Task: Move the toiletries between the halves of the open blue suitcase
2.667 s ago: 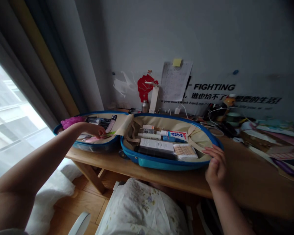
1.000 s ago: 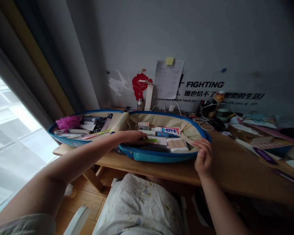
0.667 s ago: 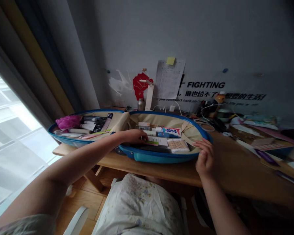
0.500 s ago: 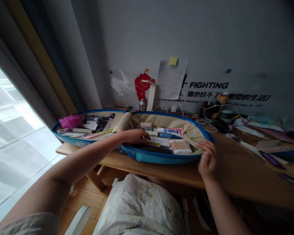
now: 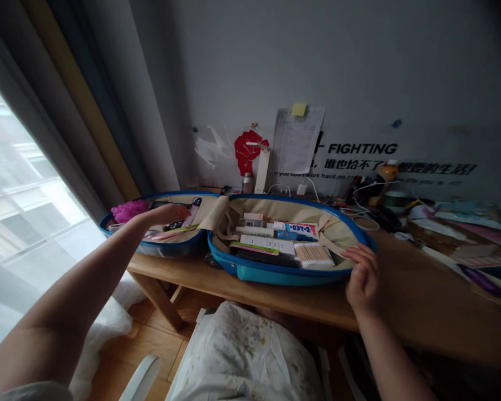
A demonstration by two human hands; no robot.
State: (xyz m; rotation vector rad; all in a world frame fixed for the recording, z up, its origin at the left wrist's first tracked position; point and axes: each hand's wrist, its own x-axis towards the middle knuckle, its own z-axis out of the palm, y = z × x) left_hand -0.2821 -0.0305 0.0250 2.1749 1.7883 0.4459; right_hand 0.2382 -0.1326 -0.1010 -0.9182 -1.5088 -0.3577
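Note:
A blue suitcase (image 5: 275,277) lies open on the desk, its beige-lined halves side by side. My left hand (image 5: 172,213) is over the left half, fingers loosely stretched beside a phone-shaped item (image 5: 195,210); nothing shows in it. At the right rim, my right hand (image 5: 362,274) has its fingers hooked over the edge near a beige strap (image 5: 332,244). Inside the right half lie a toothpaste box (image 5: 301,230), a pack of cotton swabs (image 5: 314,254), a white printed box (image 5: 267,244) and a slim green-edged packet (image 5: 256,249). A pink bath puff (image 5: 130,211) sits at the far left.
The wooden desk (image 5: 401,301) runs along a wall with a pinned paper sheet (image 5: 298,139). A metal bottle (image 5: 247,182) stands behind the suitcase. Papers, cables and an orange-topped bottle (image 5: 387,171) clutter the right. A curtained window is at left.
My left hand has moved left, out of the right half and over the left half. The green-edged packet now shows uncovered. My right hand stays at the rim; the view has shifted slightly.

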